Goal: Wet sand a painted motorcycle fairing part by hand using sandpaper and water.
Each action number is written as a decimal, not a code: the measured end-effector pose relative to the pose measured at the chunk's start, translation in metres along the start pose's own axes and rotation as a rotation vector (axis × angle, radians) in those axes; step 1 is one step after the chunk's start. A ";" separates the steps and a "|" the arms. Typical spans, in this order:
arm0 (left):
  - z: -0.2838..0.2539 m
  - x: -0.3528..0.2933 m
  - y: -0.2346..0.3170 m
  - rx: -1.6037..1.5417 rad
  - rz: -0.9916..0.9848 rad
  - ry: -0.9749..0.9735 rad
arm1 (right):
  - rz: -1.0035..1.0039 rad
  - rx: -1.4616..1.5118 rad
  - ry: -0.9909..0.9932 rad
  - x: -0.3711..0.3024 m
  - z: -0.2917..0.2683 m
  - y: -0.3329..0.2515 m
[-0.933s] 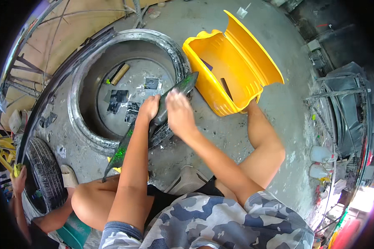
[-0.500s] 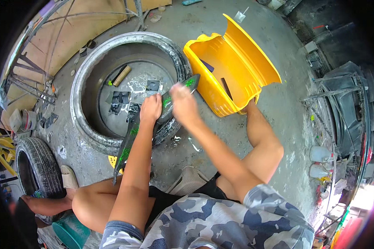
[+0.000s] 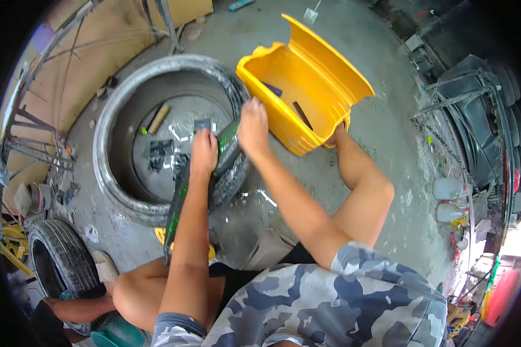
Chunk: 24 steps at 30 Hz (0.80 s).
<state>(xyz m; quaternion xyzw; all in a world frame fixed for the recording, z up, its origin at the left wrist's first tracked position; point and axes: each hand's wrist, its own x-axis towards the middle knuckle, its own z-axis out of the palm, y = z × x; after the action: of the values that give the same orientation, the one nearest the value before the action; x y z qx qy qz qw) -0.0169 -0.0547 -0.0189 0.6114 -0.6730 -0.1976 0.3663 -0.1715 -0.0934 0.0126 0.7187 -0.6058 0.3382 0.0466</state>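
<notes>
A long, narrow black panel with green speckled markings [image 3: 228, 139] lies slantwise over the near right rim of a large tyre [image 3: 105, 144]. My left hand [image 3: 204, 151] is closed around the panel's middle, and the lower part runs down beside my left forearm. Close by, at the panel's upper end, my right hand [image 3: 253, 127] has its fingers curled in. It covers that end, and whatever it holds is hidden. Inside the tyre's ring lie a tan roll or tube [image 3: 159, 119] and several dark scraps [image 3: 161, 155].
A yellow box-shaped plastic piece [image 3: 298, 136] stands right of the tyre, with a dark strip [image 3: 302, 115] inside. Another tyre [image 3: 63, 254] and a green basin [image 3: 118, 332] are at the lower left. Jugs [image 3: 449, 188] and stacked dark panels [image 3: 474, 115] line the right side.
My right hand, blurred before, now shows sharper against the panel's upper end. My left hand keeps its hold. The whole view has shifted somewhat.
</notes>
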 end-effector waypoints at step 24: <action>-0.029 -0.010 -0.014 -0.154 -0.147 -0.215 | -0.296 0.211 -0.192 -0.086 -0.011 -0.044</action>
<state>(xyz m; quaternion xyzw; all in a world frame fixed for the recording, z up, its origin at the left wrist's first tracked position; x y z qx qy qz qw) 0.0136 -0.0423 -0.0123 0.6044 -0.6448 -0.3391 0.3225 -0.1393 -0.0046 -0.0101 0.8295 -0.4567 0.3192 -0.0376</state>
